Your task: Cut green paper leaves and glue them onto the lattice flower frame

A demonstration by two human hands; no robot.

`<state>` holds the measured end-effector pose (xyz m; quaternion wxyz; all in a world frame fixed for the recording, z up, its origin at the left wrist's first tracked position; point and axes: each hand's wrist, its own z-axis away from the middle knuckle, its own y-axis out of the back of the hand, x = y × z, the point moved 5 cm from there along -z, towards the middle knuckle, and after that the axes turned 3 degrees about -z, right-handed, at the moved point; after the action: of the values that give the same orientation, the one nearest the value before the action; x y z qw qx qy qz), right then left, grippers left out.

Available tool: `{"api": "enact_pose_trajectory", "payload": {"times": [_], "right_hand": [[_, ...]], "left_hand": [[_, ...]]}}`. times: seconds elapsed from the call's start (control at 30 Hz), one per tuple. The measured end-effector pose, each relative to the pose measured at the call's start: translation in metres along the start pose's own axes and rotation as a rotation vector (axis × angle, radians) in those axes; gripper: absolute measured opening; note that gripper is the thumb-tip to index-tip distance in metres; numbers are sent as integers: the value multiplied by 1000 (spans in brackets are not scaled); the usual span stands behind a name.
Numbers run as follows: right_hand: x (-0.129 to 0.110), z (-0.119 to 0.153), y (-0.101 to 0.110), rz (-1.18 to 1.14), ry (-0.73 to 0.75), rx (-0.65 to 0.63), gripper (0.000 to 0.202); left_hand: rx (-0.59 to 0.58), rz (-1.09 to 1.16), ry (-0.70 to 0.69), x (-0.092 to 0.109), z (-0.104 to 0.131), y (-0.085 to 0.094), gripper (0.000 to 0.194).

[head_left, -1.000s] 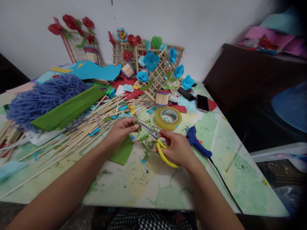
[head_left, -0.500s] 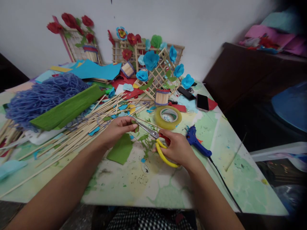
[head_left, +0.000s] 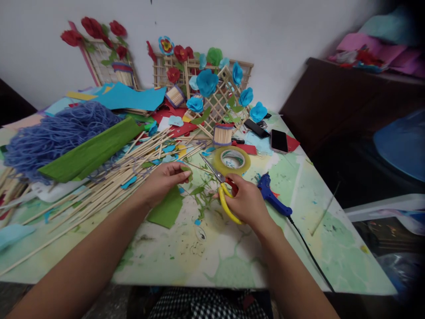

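Observation:
Between the thumb and fingers of my left hand (head_left: 168, 179) is a small green paper piece (head_left: 187, 173), partly hidden by the fingertips. My right hand (head_left: 245, 199) grips scissors (head_left: 227, 199) with yellow and red handles. Their blades look closed and point up and left, apart from the green piece. Below my left hand a green paper sheet (head_left: 166, 208) lies flat on the table. Thin green paper scraps (head_left: 206, 195) are scattered between my two hands. A roll of clear tape (head_left: 247, 165) lies just beyond the scissors.
A blue glue gun (head_left: 272, 197) with a black cord lies right of my right hand. Thin wooden sticks (head_left: 109, 190), blue yarn (head_left: 63, 137) and a folded green paper strip (head_left: 93, 150) cover the left. Lattices with paper flowers (head_left: 207, 83) stand behind; a phone (head_left: 279, 141) lies back right.
The scissors have moved away from the green piece in my left hand, and their tips now point further up. My left hand has hardly moved.

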<state>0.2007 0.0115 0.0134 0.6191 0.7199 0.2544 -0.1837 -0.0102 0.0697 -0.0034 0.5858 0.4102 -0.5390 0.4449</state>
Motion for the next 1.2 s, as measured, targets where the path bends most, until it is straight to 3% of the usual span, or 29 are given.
{"api": "enact_pose_trajectory", "payload": {"times": [0.13, 0.4, 1.2], "right_hand": [[-1, 1, 1, 53, -25, -12, 42], [-15, 5, -4, 140, 110, -80, 50], [-16, 6, -8, 101, 140, -90, 50]], "left_hand": [[72, 146, 45, -5, 0, -1, 24], [141, 374, 111, -7, 6, -5, 28], [96, 478, 193, -10, 7, -13, 18]]}}
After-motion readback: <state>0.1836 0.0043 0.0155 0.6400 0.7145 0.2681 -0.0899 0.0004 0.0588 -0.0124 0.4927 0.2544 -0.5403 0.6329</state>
